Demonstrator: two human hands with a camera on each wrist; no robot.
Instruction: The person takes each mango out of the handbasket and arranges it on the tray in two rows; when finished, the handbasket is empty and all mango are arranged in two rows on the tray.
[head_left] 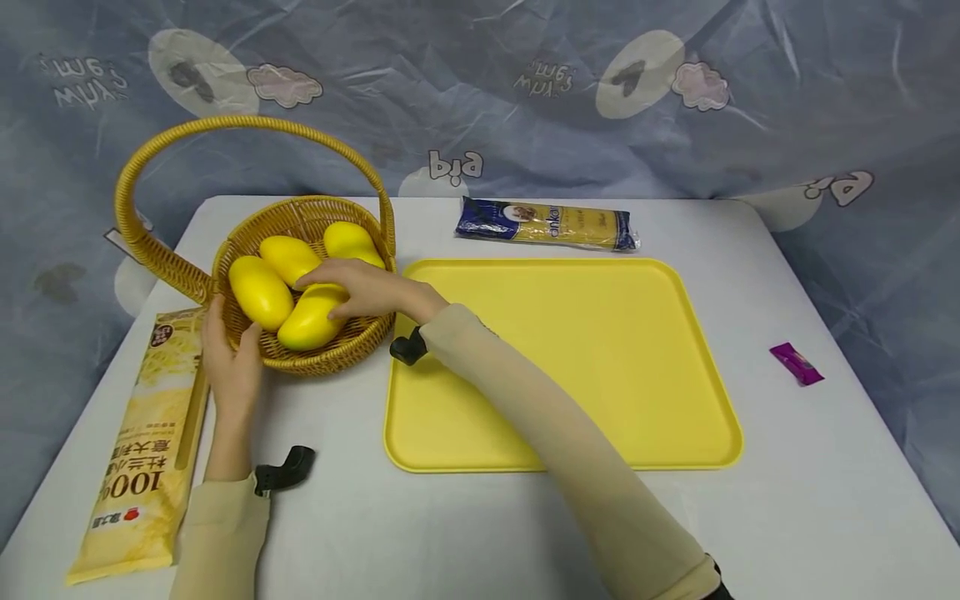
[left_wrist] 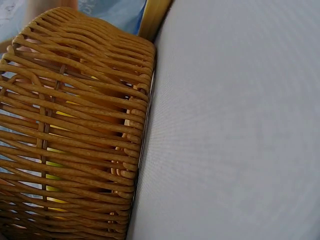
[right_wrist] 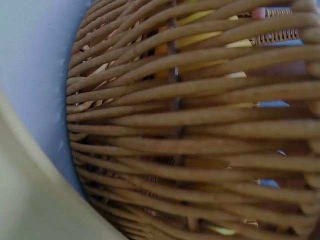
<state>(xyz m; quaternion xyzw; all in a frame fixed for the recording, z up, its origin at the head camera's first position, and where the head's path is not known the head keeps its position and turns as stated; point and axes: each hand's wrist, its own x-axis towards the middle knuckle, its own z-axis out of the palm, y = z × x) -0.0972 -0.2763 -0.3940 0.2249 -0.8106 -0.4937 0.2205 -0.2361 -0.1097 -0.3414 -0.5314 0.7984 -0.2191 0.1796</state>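
Note:
A wicker basket (head_left: 352, 354) with a tall arched handle holds several yellow mangoes, one of them (head_left: 261, 292) against its left side. My right hand (head_left: 367, 287) reaches over the basket's right rim, its thumb and fingers spread round the front mango (head_left: 311, 321), which still lies among the others. At the near left rim, my left hand (head_left: 231, 367) holds the basket, fingers along the outside and thumb at the edge. Both wrist views are mostly filled by the basket's woven side (left_wrist: 85, 115), with bits of yellow showing through the gaps.
Right of the basket lies a yellow tray (head_left: 570, 358), partly under my right forearm. Behind it is a blue-and-yellow pasta packet (head_left: 547, 225). A long yellow noodle packet (head_left: 142, 450) lies beside my left arm. A small purple wrapped sweet (head_left: 797, 364) is far right.

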